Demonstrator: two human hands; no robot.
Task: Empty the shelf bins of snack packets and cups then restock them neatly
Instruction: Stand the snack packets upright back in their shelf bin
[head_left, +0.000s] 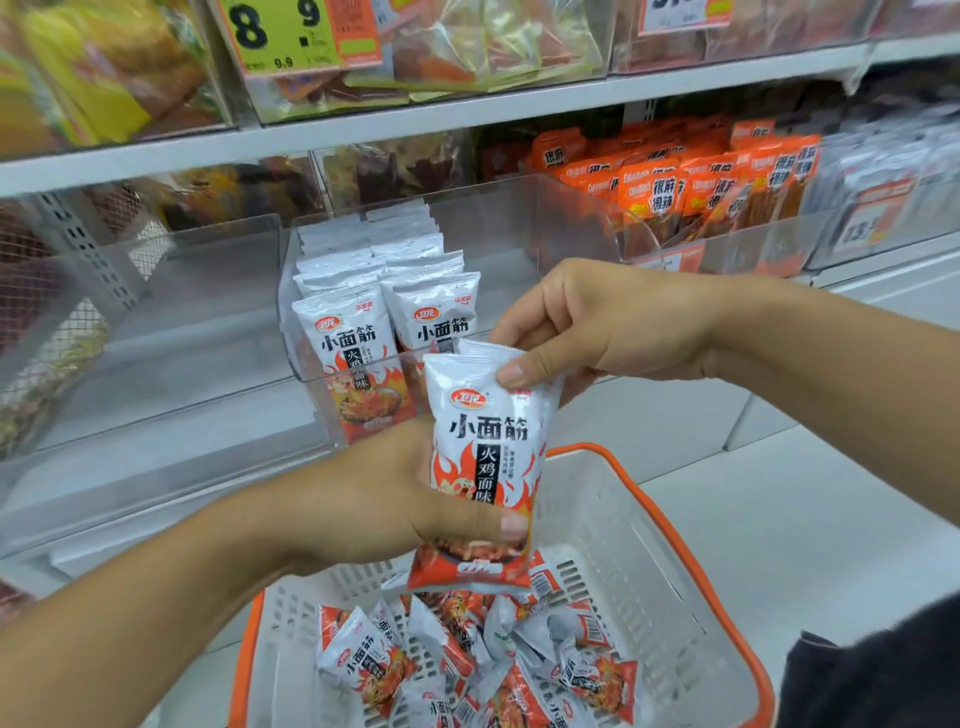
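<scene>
I hold a small stack of white-and-red snack packets upright in front of me, above the basket. My left hand grips the stack's lower half, thumb across the front. My right hand pinches its top edge. Behind it stands a clear shelf bin with two neat rows of the same packets upright in its left part; its right part is bare. Below, a white basket with an orange rim holds several loose packets lying jumbled.
To the left is another clear bin with nothing visible in it. To the right, a bin of orange packets. The upper shelf carries more snack bins and a yellow price tag. White shelf edges run across the view.
</scene>
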